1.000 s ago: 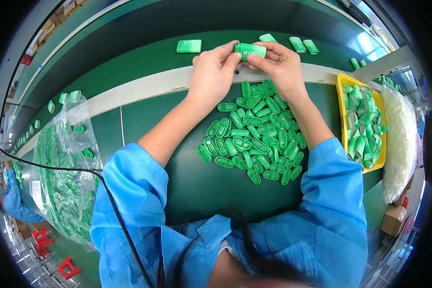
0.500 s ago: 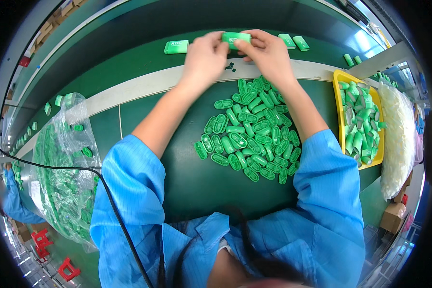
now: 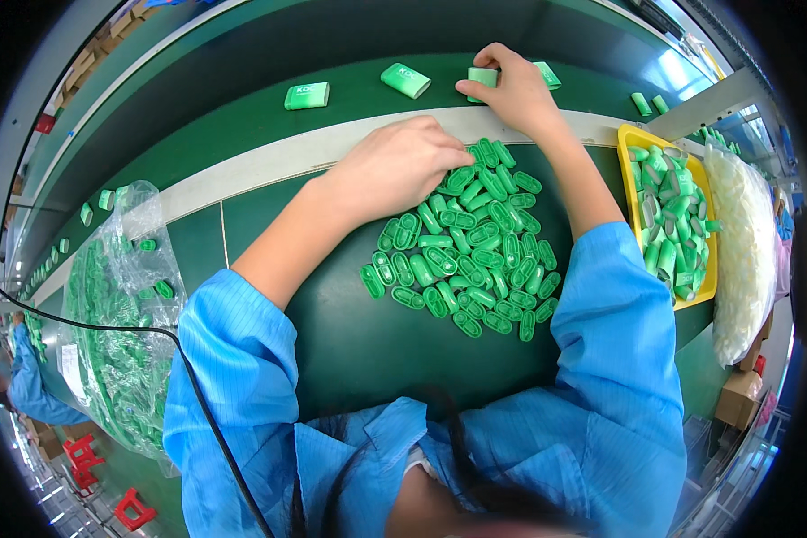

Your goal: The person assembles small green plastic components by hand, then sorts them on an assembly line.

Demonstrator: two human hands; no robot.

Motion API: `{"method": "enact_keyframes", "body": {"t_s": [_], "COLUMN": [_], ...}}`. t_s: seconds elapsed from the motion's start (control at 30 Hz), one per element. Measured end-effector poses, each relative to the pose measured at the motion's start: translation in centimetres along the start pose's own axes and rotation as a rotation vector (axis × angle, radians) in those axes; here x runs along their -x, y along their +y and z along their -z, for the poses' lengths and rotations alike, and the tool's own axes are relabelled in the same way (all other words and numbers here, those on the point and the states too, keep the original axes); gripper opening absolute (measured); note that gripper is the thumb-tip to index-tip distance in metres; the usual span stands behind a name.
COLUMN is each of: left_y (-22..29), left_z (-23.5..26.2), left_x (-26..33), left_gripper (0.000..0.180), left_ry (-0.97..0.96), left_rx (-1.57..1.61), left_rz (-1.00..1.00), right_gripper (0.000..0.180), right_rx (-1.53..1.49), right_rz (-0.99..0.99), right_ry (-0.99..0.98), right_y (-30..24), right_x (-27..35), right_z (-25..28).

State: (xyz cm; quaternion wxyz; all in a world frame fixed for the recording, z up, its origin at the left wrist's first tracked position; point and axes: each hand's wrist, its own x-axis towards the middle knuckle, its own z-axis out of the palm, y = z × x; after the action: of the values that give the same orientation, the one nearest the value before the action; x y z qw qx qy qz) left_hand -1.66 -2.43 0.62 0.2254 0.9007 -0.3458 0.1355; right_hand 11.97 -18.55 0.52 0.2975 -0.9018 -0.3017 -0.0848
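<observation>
My right hand [image 3: 522, 92] pinches a light-green flat shell [image 3: 482, 77] between thumb and fingers, over the far green strip. My left hand [image 3: 399, 168] reaches to the top of a pile of green oval caps [image 3: 484, 255]. Its fingers are drawn together at the pile's edge, and whether a cap is between the fingertips is hidden. A printed green-and-white shell [image 3: 406, 81] lies tilted on the strip between my hands. Another printed shell [image 3: 307, 96] lies farther left, and one more [image 3: 547, 76] rests just behind my right hand.
A yellow tray [image 3: 630, 143] full of green shells stands at right, beside a bulging bag of pale pieces [image 3: 740, 255]. At left lies a clear plastic bag of green parts [image 3: 121, 332]. A black cable [image 3: 108, 312] crosses the left side. A pale rail [image 3: 269, 161] borders the strip.
The shell held by both hands now lies on the strip. My left hand has come down to the cap pile; my right has taken another shell. Shells on the strip have shifted left.
</observation>
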Motion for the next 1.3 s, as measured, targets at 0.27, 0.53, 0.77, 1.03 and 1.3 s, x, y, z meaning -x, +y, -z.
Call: {"method": "enact_keyframes", "body": {"t_s": [0.27, 0.53, 0.77, 1.03, 1.3], "left_y": [-1.3, -2.0, -2.0, -2.0, -1.8], "left_z": [0.8, -0.5, -0.1, 0.2, -0.2], "left_x": [-1.1, -0.8, -0.4, -0.1, -0.1], "left_gripper": [0.026, 0.031, 0.038, 0.033, 0.032], "left_ry": [0.304, 0.559, 0.547, 0.508, 0.463], "left_rx": [0.454, 0.959, 0.795, 0.66, 0.43], "left_rz": [0.705, 0.733, 0.714, 0.674, 0.606], "right_gripper": [0.033, 0.03, 0.03, 0.029, 0.029], "right_rx": [-0.892, -0.954, -1.018, -1.014, -0.923], "right_rz": [-0.244, -0.192, -0.181, -0.123, -0.051], "right_ry": [-0.281, -0.255, -0.254, -0.19, -0.165], "right_y": [-1.3, -2.9, -3.0, -2.7, -3.4], "right_x": [1.8, 3.2, 3.5, 3.7, 3.6], "right_z": [1.3, 0.6, -0.2, -0.6, 0.1]}}
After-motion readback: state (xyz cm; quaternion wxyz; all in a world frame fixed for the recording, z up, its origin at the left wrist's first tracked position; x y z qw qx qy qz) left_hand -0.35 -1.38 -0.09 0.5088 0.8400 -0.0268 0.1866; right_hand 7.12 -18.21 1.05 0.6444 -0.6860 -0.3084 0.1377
